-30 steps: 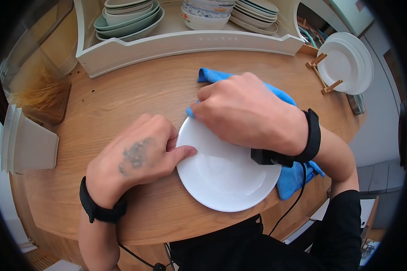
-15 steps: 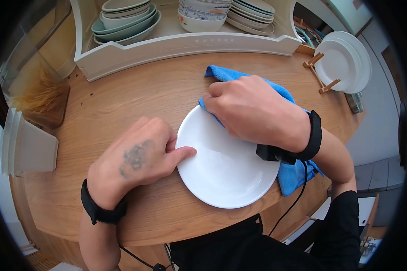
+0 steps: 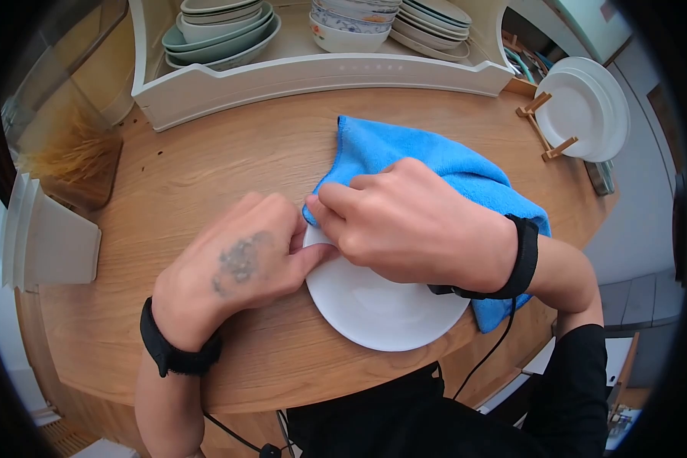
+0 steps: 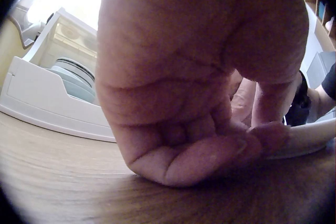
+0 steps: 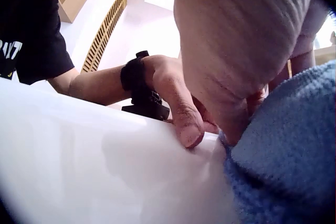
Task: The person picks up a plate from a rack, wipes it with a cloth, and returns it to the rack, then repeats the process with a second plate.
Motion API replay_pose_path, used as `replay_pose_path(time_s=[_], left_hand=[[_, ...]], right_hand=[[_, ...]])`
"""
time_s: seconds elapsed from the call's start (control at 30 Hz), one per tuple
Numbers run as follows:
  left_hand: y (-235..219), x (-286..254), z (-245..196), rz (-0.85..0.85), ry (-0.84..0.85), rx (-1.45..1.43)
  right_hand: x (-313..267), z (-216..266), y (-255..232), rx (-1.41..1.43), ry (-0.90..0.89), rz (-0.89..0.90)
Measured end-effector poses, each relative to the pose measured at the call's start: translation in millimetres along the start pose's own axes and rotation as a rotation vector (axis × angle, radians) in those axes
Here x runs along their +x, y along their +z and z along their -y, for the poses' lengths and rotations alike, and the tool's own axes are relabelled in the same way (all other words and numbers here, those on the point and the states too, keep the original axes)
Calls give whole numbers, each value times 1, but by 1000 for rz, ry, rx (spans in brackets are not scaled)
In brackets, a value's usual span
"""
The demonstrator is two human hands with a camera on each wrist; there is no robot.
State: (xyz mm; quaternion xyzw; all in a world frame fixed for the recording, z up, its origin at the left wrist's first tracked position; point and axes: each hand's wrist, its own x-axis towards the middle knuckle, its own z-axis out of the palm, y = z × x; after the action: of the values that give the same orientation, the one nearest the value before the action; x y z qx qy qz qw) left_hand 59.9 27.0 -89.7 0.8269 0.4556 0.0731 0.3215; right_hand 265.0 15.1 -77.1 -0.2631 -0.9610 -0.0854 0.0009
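Observation:
A white plate [image 3: 389,309] lies on the wooden table in front of the person. My left hand [image 3: 240,256] pinches its left rim, thumb on top and curled fingers beneath, as the left wrist view also shows. My right hand [image 3: 416,225] grips a blue cloth [image 3: 435,156] at the plate's upper left rim, close to the left thumb. The cloth spreads out behind the right hand and comes out again beside the plate's right edge. In the right wrist view the cloth [image 5: 294,145] bunches under the right fingers against the plate, and the left thumb [image 5: 189,132] presses on the rim.
At the back stands a white rack [image 3: 320,80] with stacked bowls and plates. White plates [image 3: 576,107] lean in a wooden holder [image 3: 546,130] at the right. On the left are white plastic containers [image 3: 57,240] and a clear container of dry noodles [image 3: 72,156].
The right hand first shifted slightly right along the rim, then came back left and nearer the left thumb with the cloth. More cloth now shows spread behind it. The left hand keeps its hold.

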Motion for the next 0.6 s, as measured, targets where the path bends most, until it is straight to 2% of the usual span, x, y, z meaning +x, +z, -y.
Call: replay_pose_path(time_s=[0.1, 0.17, 0.3, 0.4, 0.47, 0.6], left_hand=[[1, 1, 0, 68, -69, -3], [8, 0, 7, -67, 62, -53], [5, 1, 6, -12, 20, -41], [7, 2, 7, -63, 69, -28], [3, 3, 2, 6, 7, -45], [3, 3, 1, 15, -9, -58]], right_hand=[[-6, -4, 3, -65, 88, -4], [-9, -11, 2, -97, 140, 5], [-21, -24, 1, -168, 186, 2], [-29, -32, 1, -175, 222, 22], [-35, -35, 1, -174, 240, 28], [-42, -40, 0, -146, 286, 59]])
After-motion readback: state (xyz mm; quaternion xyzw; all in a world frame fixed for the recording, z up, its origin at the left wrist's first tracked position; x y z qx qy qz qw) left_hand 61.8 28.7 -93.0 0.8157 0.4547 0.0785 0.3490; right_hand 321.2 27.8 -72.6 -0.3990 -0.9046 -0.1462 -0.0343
